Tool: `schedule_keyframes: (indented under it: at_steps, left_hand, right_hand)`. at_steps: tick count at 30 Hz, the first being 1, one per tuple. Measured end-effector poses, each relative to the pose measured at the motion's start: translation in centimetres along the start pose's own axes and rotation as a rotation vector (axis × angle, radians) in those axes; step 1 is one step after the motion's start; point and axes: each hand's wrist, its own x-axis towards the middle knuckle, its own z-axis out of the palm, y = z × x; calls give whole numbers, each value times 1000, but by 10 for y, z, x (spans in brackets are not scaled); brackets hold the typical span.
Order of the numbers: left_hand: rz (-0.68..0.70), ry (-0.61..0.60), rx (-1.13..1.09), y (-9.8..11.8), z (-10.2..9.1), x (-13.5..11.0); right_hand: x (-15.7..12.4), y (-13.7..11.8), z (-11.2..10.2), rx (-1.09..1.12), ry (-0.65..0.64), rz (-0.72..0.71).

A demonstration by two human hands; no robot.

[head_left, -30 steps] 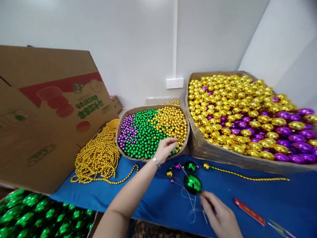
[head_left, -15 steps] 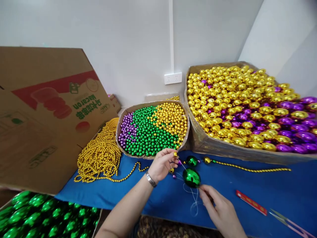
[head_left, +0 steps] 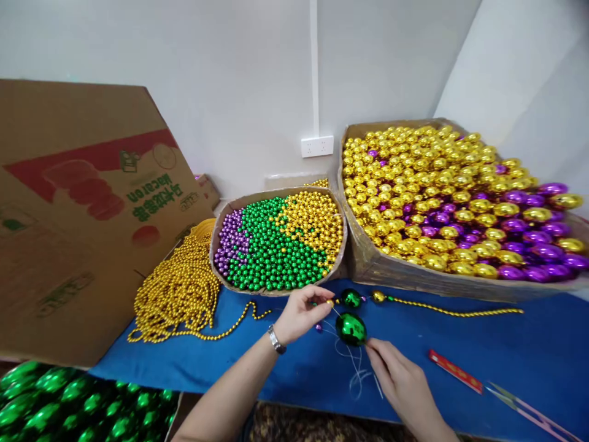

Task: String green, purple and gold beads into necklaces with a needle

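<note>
My left hand [head_left: 299,313], with a metal watch on the wrist, pinches a small gold bead [head_left: 330,303]. A clear thread runs from there to a large shiny green bead [head_left: 351,329]. At that bead's lower right end, the thumb and fingers of my right hand [head_left: 405,377] are closed. A thin white strand or needle [head_left: 378,385] shows beneath them. Loose thread [head_left: 356,371] curls on the blue cloth below. Just behind lies a strung row with another green bead [head_left: 351,298], a gold bead [head_left: 378,297] and a twisted gold strand [head_left: 460,310].
A box of small purple, green and gold beads [head_left: 342,252] stands ahead. Right of it is a large box [head_left: 391,270] of gold and purple beads. Gold bead chains [head_left: 177,294] and a carton [head_left: 69,294] lie left. Scissors [head_left: 529,408] and a red cutter-like item [head_left: 455,370] rest right.
The view has shifted a little. My left hand has come slightly down toward the large green bead, still pinching the gold bead. A thin white piece now shows below my right fingers.
</note>
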Motion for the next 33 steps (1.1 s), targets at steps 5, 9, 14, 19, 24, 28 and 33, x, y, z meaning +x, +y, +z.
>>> schedule_keyframes:
  at_steps: [5,9,14,19,24,28,33]
  left_hand:
    - [36,15,185,-46,24,-6]
    - [94,14,327,-65,36,-4]
    - [254,-90,484,-53,40,1]
    - [553,-86,625,-18,40,5]
    - [733,-123,586,43,52,17]
    - [690,-247,458,74,78,44]
    - [430,-519,336,83,116,108]
  right_hand:
    - [-11,27,26,128,-172,175]
    - [-16,36,34,112,-198,192]
    - [-22,42,31,104,-225,215]
    - [-13,47,12,94,-183,239]
    - [16,18,-14,243,-31,153]
    - [32,4,-19,409,32,181]
    - [33,25,-21,545,170,349]
